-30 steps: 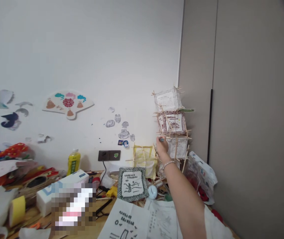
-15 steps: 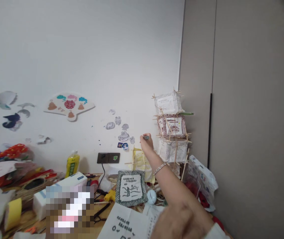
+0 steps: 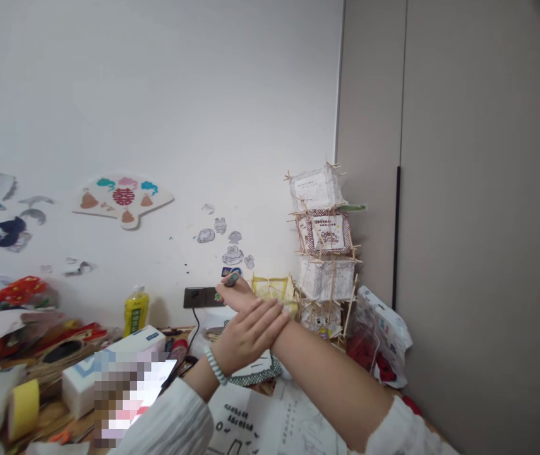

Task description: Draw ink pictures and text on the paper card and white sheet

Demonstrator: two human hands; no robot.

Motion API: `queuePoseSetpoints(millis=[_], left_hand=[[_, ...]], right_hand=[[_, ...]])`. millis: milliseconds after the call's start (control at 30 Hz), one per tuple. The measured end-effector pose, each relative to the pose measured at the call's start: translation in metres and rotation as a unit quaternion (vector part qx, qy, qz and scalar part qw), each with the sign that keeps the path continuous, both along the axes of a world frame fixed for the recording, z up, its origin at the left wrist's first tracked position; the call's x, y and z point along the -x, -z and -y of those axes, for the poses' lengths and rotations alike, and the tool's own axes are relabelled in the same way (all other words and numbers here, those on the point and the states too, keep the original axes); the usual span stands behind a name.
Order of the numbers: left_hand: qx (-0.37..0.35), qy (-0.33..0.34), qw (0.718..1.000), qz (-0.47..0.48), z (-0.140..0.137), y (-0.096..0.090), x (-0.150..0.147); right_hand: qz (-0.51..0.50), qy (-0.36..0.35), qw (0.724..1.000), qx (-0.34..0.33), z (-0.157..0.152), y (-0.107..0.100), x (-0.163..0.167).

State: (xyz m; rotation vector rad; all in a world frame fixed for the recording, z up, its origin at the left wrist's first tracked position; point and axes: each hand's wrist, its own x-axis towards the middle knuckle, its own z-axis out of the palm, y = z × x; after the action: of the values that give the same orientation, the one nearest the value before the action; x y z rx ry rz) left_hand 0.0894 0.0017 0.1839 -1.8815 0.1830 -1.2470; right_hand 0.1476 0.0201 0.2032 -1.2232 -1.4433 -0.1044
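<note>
The right hand has its grip closed on a small dark item, which sits at the fingers, its far end too small to make out. The left hand lies across the right wrist, fingers together; whether its grip is clasped underneath, I cannot tell. Just right of the right grip stands a yellow frame, with the paper stack beyond it; the socket is just left, and the drawn sheets lie below both hands.

Left fingers across right forearm
</note>
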Motion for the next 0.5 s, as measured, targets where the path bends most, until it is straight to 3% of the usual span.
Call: queuePoseSetpoints(millis=[67, 167, 233, 300, 400, 500], left_hand=[[0.014, -0.013, 1.000, 0.017, -0.009, -0.004, 0.008], [0.047, -0.031, 0.996, 0.069, -0.017, -0.004, 0.018], [0.059, -0.035, 0.992, 0.108, -0.016, 0.001, 0.020], [0.060, -0.033, 0.989, 0.129, -0.010, 0.010, 0.017], [0.049, -0.013, 0.992, 0.118, 0.007, 0.025, 0.005], [0.021, 0.029, 0.995, 0.091, 0.025, 0.037, -0.010]], right_hand=[[-0.040, 0.008, 0.999, -0.006, 0.006, 0.021, 0.015], [-0.237, -0.051, 0.970, -0.036, 0.011, 0.030, 0.036], [-0.332, -0.116, 0.936, 0.036, 0.009, 0.015, 0.039], [-0.422, -0.176, 0.871, 0.179, 0.006, -0.010, 0.034], [-0.436, -0.210, 0.842, 0.238, -0.001, -0.047, 0.024], [-0.454, -0.231, 0.819, 0.263, -0.005, -0.062, 0.023]])
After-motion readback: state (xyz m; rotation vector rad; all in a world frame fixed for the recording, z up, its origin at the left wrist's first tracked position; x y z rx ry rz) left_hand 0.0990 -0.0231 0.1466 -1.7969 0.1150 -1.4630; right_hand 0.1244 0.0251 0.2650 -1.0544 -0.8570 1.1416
